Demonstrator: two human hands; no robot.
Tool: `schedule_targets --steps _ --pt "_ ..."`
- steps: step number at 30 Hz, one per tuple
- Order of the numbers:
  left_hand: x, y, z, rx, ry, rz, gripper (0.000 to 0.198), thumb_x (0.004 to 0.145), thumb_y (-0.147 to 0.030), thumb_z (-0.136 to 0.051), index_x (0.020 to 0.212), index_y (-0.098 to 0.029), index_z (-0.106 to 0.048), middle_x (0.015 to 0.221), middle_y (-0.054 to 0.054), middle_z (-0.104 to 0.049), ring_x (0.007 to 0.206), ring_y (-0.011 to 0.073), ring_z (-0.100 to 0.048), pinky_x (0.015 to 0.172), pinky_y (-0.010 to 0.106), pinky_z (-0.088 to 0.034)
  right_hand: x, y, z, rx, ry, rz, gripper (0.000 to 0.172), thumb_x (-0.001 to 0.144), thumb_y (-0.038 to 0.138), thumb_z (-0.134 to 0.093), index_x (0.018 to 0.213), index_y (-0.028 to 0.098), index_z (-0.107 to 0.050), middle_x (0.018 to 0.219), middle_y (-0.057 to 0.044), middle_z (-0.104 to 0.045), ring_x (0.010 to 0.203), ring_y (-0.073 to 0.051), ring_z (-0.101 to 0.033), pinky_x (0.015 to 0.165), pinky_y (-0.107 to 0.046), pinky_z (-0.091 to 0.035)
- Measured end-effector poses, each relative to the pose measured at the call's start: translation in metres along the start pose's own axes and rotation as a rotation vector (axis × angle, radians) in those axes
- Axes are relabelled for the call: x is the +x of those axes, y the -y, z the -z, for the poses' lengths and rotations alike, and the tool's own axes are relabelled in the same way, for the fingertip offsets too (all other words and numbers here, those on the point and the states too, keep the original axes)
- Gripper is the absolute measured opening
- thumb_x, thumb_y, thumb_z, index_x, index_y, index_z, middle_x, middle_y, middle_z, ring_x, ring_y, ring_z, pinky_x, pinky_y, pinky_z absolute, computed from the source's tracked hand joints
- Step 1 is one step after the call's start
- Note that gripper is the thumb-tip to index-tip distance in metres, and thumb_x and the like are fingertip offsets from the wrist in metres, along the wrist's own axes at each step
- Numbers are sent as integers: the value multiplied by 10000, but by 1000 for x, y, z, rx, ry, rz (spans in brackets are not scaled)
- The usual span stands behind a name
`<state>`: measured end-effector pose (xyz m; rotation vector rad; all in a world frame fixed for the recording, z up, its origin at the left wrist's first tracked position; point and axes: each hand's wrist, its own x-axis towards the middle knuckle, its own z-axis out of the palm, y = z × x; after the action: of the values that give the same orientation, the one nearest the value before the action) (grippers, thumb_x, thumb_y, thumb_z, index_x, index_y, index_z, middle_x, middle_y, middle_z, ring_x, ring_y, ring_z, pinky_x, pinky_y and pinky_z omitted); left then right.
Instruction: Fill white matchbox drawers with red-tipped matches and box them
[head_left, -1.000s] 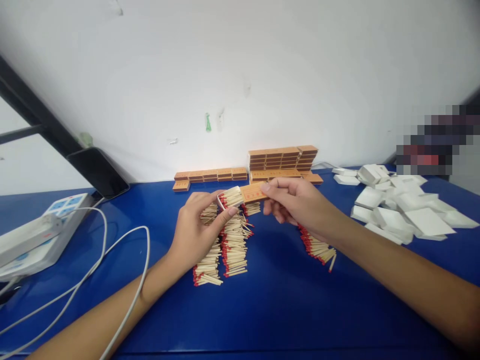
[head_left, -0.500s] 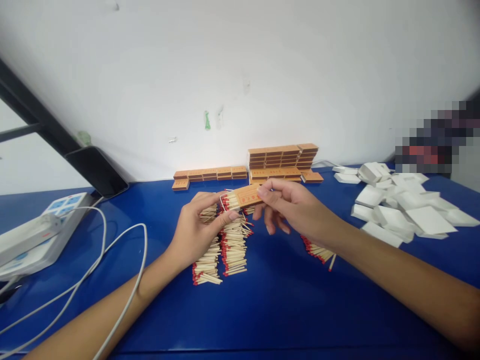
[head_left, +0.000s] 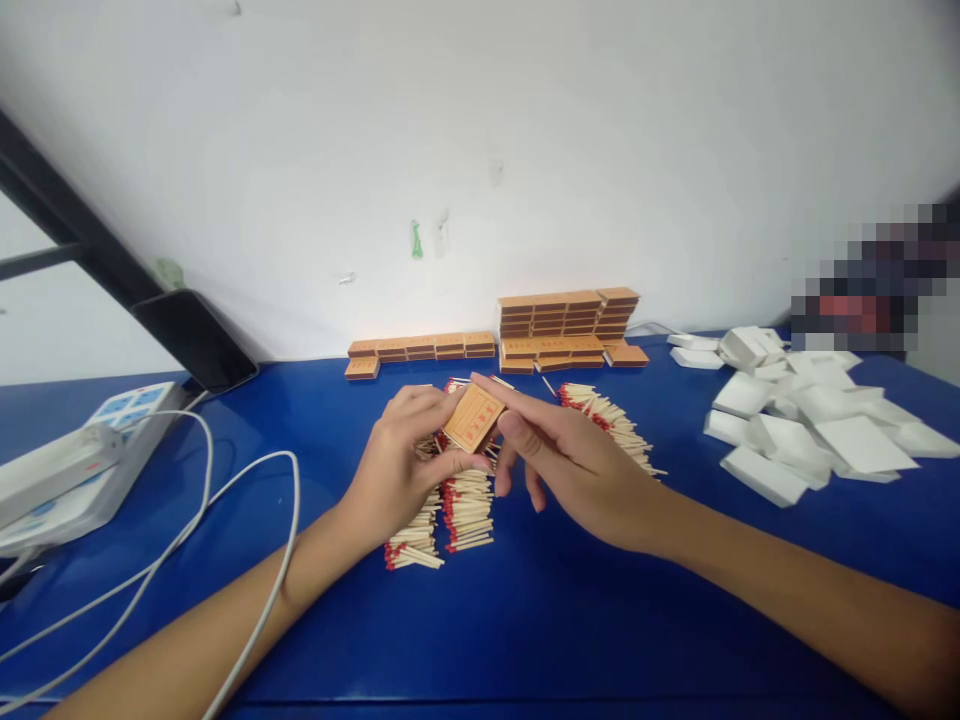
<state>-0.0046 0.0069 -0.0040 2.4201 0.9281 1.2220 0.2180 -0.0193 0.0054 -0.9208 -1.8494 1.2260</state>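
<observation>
An orange matchbox (head_left: 475, 420) with red lettering is tilted between my two hands, above the table. My left hand (head_left: 409, 450) grips its left side between thumb and fingers. At the box's right side, my right hand (head_left: 551, 440) has its thumb and index finger closed on the edge, while the other fingers curl below. No matches show at the box's ends. Beneath the hands lie two columns of red-tipped matches (head_left: 469, 510), partly hidden by them. Another fan of matches (head_left: 611, 425) lies just behind my right hand.
Filled rows of matchboxes (head_left: 566, 315) stand against the wall, with a lower row (head_left: 420, 347) to the left. White box trays (head_left: 810, 410) are heaped at right. A power strip (head_left: 60, 470), white cables (head_left: 292, 500) and a dark phone-like slab (head_left: 196, 340) occupy the left.
The matchbox's cover has slid left over the tray, hiding the matches that showed at its open end. My right hand has moved left with it, and the box is now turned and tilted.
</observation>
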Motion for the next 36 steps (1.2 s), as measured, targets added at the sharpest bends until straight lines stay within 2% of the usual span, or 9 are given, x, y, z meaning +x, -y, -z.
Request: schedule_targets --steps 9,12,15,18,23,25,29,32,36 --pt "-1 0 0 55 -126 -27 565 702 -557 -918 1152 -251 -766 994 50 -766 966 258 -645 889 415 -496 -5 11 -4 -5 -1 -17 648 1093 562 -413 1665 269 -328 821 3 -688 570 -115 -592 562 -277 -513" --pt "2 -7 3 136 -158 -11 480 780 -547 -888 1116 -232 -754 1004 59 -753 959 253 -649 857 397 -509 0 2 1 1 -12 -19 651 1082 573 -426 1663 295 -328 810 -1 -685 569 -135 -592 549 -295 -528" --pt "12 -5 17 215 -99 4 298 945 -471 -747 1108 -222 -745 1011 67 -746 959 245 -648 869 395 -504 9 -7 11 2 -63 -17 642 1060 589 -459 1629 300 -391 978 -56 -726 628 -151 -622 520 -299 -529" --pt "28 21 46 427 40 -7 381 1004 -517 -627 1208 -214 -734 1065 97 -741 1007 282 -620 938 444 -473 18 -11 25 -77 -138 -8 548 1041 583 -497 1447 229 -593 1070 -95 -725 690 -161 -653 497 -287 -495" --pt "39 86 82 821 182 153 435 998 -568 -589 1128 -195 -772 1068 170 -697 1097 384 -572 983 532 -429 27 -16 46 -298 -228 77 434 1043 561 -497 1066 187 -717 826 -53 -700 657 -170 -628 557 -307 -455" --pt "33 100 80 863 253 156 419 982 -511 -651 1283 -227 -715 1256 183 -662 1252 417 -520 1036 546 -393 29 -19 50 -369 -236 105 415 1053 536 -489 977 193 -711 787 -42 -683 661 -173 -617 598 -322 -454" --pt "22 99 64 951 179 92 572 984 -368 -674 1510 -213 -511 1507 217 -521 1420 423 -403 1121 563 -305 29 -20 53 -521 -259 177 353 1050 456 -512 880 202 -688 768 -33 -652 702 -180 -585 667 -338 -434" --pt "23 92 57 968 160 90 508 1000 -391 -638 1453 -172 -572 1314 224 -648 1274 414 -502 1042 551 -351 27 -17 51 -566 -251 223 325 1046 409 -515 840 208 -664 804 -35 -653 729 -179 -574 690 -337 -424" --pt "25 90 57 938 173 139 339 999 -443 -619 1168 -182 -755 1091 190 -746 1106 406 -562 945 548 -378 26 -16 49 -564 -234 243 282 1032 387 -537 847 217 -665 882 -42 -672 755 -180 -578 693 -336 -421"
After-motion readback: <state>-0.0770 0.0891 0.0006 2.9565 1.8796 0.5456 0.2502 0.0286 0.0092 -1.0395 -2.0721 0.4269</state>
